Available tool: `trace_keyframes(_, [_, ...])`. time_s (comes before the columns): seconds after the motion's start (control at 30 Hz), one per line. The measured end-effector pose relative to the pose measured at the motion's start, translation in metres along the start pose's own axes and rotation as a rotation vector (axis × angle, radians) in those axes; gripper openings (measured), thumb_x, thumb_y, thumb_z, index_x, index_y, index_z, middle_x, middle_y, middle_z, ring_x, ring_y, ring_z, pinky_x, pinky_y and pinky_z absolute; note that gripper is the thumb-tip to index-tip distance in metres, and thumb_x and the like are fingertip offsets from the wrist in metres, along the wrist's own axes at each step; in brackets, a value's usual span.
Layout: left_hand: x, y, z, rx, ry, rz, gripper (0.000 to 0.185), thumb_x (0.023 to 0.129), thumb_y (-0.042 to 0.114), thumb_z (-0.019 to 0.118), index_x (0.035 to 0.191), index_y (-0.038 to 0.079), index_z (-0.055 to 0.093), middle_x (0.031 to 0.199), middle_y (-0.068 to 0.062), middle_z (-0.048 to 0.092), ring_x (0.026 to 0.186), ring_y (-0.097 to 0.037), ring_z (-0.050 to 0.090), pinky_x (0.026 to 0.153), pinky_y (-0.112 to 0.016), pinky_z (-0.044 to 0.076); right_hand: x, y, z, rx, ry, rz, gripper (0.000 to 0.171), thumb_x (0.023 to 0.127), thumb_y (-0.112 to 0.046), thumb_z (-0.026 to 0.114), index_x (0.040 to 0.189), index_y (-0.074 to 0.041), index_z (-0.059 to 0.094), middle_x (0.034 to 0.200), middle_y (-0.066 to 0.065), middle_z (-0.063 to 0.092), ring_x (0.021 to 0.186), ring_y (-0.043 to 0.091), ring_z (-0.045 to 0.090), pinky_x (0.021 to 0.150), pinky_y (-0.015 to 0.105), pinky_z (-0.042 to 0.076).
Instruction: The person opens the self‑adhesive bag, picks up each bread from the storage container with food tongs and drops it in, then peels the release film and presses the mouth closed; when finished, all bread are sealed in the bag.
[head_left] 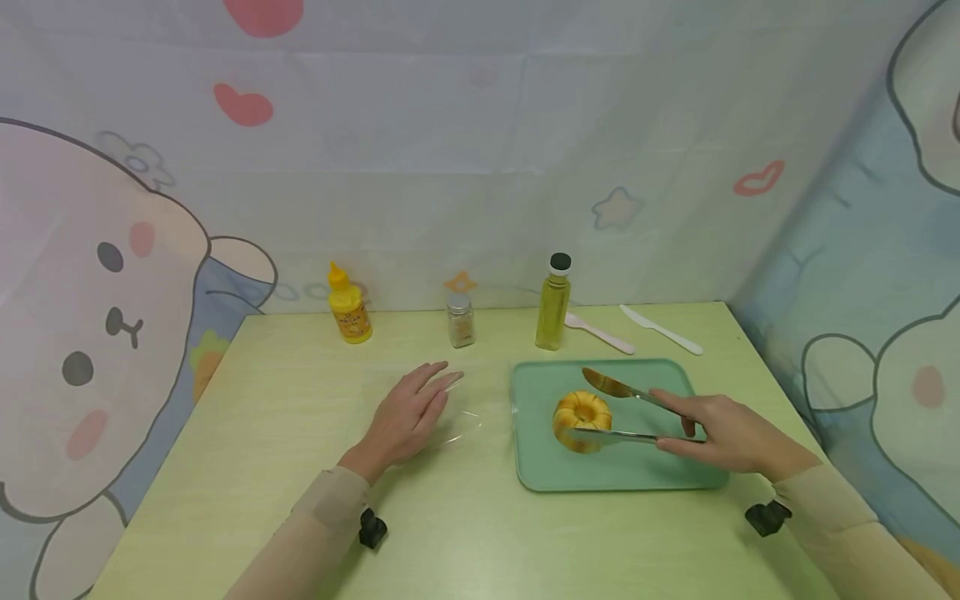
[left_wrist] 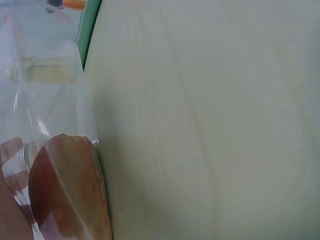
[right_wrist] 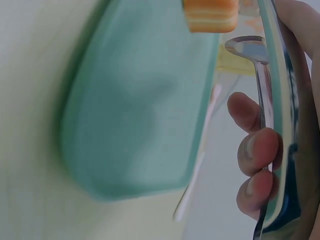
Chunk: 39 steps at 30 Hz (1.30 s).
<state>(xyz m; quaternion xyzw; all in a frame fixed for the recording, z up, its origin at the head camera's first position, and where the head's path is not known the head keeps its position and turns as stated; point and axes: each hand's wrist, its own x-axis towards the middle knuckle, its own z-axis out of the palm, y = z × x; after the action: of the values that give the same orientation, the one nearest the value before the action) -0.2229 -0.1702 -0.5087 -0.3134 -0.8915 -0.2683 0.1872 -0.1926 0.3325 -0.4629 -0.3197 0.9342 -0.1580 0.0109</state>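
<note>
A ring-shaped golden cake (head_left: 582,412) sits on a teal tray (head_left: 622,475) at the right of the table. My right hand (head_left: 678,425) grips metal tongs (head_left: 618,390) whose two arms straddle the cake, one behind it and one across its front. In the right wrist view the fingers (right_wrist: 257,150) curl round the tongs (right_wrist: 272,100) over the tray (right_wrist: 135,110), with the cake (right_wrist: 210,15) at the top edge. My left hand (head_left: 420,404) rests flat, fingers straight, on a clear plastic bag (head_left: 465,421) left of the tray. The left wrist view shows a fingertip (left_wrist: 65,190) under the crinkled plastic (left_wrist: 45,100).
Along the back of the pale green table (head_left: 300,500) stand a yellow squeeze bottle (head_left: 348,312), a small shaker jar (head_left: 461,321) and an oil bottle (head_left: 553,304). A white plastic spoon (head_left: 600,333) and knife (head_left: 660,329) lie behind the tray. Cloth walls close the back and both sides.
</note>
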Motion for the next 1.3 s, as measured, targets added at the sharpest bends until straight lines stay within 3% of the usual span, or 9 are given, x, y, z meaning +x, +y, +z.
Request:
trace_keyframes(0.43, [0.000,0.000,0.001,0.000,0.029,0.021,0.038,0.109,0.019,0.052,0.145,0.016,0.065,0.149,-0.017,0.059,0.140,-0.039,0.053,0.116,-0.059,0.041,-0.013,0.008,0.019,0.056,-0.048,0.000,0.068,0.101,-0.047,0.069,0.155,-0.008,0.052,0.072,-0.023,0.048,0.055,-0.005,0.036,0.057,0.021,0.039])
trace_keyframes(0.93, [0.001,0.001,-0.001,-0.004,0.025,0.018,0.039,0.110,0.018,0.050,0.145,0.016,0.064,0.150,-0.017,0.059,0.140,-0.040,0.053,0.116,-0.060,0.041,-0.014,0.010,0.027,0.039,-0.003,-0.030,0.064,0.102,-0.044,0.069,0.154,-0.009,0.055,0.062,-0.023,0.039,0.053,-0.006,0.030,0.054,0.019,0.035])
trace_keyframes(1.3, [0.001,0.001,-0.002,-0.005,0.023,0.006,0.039,0.110,0.020,0.050,0.146,0.018,0.064,0.151,-0.015,0.058,0.141,-0.039,0.052,0.114,-0.065,0.040,-0.014,0.007,0.027,-0.027,0.076,-0.048,0.061,0.101,-0.038,0.072,0.153,-0.008,0.056,0.062,-0.023,0.036,0.054,-0.007,0.030,0.053,0.019,0.034])
